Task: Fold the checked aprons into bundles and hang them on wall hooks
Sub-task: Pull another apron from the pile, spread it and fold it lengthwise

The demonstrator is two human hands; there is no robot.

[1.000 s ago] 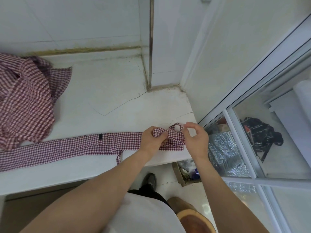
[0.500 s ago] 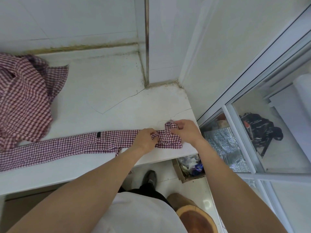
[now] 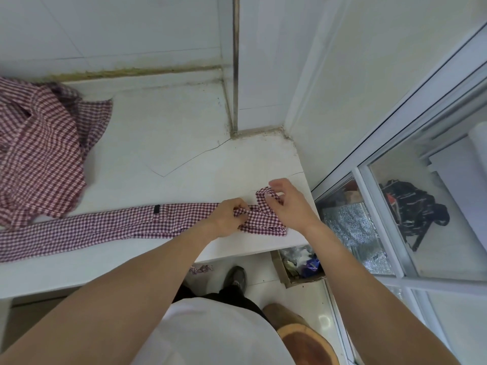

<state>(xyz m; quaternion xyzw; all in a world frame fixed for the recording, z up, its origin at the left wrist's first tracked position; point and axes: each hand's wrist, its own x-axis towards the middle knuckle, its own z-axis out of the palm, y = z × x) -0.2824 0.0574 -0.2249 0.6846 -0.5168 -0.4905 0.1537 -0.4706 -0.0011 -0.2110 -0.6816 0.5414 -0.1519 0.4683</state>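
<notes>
Head camera looked down on the right hand (image 3: 286,204), whose curled fingers and thumb pinched a small loop of red-and-white checked cloth (image 3: 266,197) lifted just above the white stone counter (image 3: 171,143). Just beside it, the left hand (image 3: 229,216) gripped a bunched fold of the same cloth, knuckles up, pressing it against the counter. Both hands worked the right end of a red-and-white checked apron folded into a long narrow strip (image 3: 105,227), which lay along the counter's front edge and ran off toward its left end; a small black tab (image 3: 157,208) showed partway along it. The worked end sat close to the counter's front right corner.

By my reading, the step in hand was starting the bundle: the end of the strip was being turned or tucked, with most of its length not yet gathered. The next move would call for a firm hold on that first turn while the strip was drawn in evenly.

A heap of unfolded checked aprons (image 3: 39,154) lay at the counter's far left. No wall hooks were in sight.
</notes>
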